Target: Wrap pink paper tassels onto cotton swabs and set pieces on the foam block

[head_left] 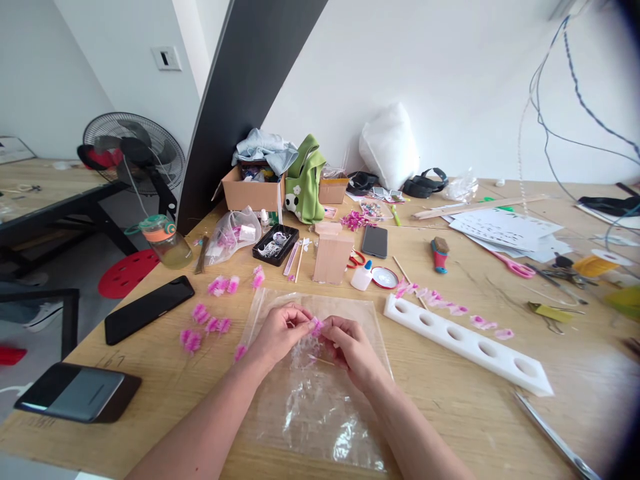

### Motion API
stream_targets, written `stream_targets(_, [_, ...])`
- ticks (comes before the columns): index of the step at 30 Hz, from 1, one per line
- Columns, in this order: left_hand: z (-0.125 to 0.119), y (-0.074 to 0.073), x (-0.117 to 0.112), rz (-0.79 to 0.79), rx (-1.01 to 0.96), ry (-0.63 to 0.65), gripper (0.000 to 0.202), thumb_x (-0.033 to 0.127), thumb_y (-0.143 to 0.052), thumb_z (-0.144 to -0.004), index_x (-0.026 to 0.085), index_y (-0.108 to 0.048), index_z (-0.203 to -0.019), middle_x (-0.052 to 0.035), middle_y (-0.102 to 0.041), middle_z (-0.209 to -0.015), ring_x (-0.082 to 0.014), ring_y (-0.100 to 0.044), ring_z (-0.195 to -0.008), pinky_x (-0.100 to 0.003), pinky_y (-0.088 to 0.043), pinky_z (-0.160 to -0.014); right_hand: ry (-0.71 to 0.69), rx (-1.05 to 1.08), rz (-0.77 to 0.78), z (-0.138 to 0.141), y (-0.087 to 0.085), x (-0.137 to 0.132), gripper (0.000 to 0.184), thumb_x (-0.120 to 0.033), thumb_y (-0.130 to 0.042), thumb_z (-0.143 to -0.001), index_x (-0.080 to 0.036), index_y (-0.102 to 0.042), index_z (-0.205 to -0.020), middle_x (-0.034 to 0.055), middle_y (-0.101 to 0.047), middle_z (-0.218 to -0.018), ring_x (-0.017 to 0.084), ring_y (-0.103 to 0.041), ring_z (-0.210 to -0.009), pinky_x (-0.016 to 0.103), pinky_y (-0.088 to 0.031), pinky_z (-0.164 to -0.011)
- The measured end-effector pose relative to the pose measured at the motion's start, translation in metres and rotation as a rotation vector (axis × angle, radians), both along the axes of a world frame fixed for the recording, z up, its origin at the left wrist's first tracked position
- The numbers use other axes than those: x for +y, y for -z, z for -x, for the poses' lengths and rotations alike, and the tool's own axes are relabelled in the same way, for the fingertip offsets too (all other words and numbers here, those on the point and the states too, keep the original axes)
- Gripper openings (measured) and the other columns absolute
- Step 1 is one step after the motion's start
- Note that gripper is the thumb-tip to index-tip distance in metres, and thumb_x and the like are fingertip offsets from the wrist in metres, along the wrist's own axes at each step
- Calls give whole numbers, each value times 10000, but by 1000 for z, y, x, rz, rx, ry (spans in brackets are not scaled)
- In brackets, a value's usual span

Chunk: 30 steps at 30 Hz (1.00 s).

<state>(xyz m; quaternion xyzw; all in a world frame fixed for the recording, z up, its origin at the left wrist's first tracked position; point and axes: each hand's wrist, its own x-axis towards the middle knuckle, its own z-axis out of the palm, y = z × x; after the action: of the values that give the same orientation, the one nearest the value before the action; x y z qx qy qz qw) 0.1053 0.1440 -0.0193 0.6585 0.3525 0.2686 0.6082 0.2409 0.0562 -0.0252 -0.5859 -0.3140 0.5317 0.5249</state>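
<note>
Above a clear plastic bag (310,413) spread on the table, my hands meet around a small pink fabric petal (317,326). Thumb and fingertips of my left hand (285,331) pinch its left side. My right hand (350,343) pinches the other side, and a thin pale stick (323,361) juts left from under its curled fingers. Fluffy pink petals (191,340) lie in loose groups to the left of the bag. More pink-and-white petals (434,298) form a row on the right, behind a white foam strip (455,331) with round holes.
A white glue bottle (362,276), a red-rimmed lid (385,277) and a cardboard piece (333,257) stand beyond the bag. Phones (150,309) and a power bank (75,392) lie left. Metal scissors or tweezers (555,433) rest near right; a drink bottle (167,243) stands at the left edge.
</note>
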Motion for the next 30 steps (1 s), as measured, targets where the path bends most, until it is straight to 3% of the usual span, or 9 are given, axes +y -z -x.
stream_targets(7, [0, 1, -1, -4, 0, 4, 180, 314, -692, -706, 164, -682, -607, -70, -658, -888, -187, -581, -783, -292, -418, -697, -60, -58, -21, -1, 3, 0, 417, -557, -665, -722, -172, -530, -631, -63, -402, -464, 48, -295, -409, 199, -174, -394])
stream_targets(14, [0, 2, 0, -3, 22, 10, 179, 307, -690, -712, 161, -679, -609, -66, -658, -891, -182, -578, -791, -293, -410, -699, -36, -34, -34, 0, 5, 2, 301, -441, -684, -668, -168, -559, -649, -68, -430, -472, 43, -305, -395, 197, -180, -384])
stream_targets(22, [0, -4, -1, 5, 36, 43, 246, 388, -681, -735, 161, -701, -643, -72, -649, -912, -178, -570, -776, -295, -411, -692, -21, -22, -20, -1, 4, 2, 293, -435, -673, -670, -167, -556, -641, -68, -429, -464, 43, -317, -400, 194, -183, -390])
stream_targets(30, [0, -2, 1, -1, 30, 55, 165, 309, -687, -701, 162, -693, -627, -79, -653, -912, -194, -585, -816, -298, -424, -713, 1, 14, -10, 0, 0, 2, 290, -419, -689, -633, -170, -543, -613, -65, -423, -460, 45, -319, -400, 190, -193, -386])
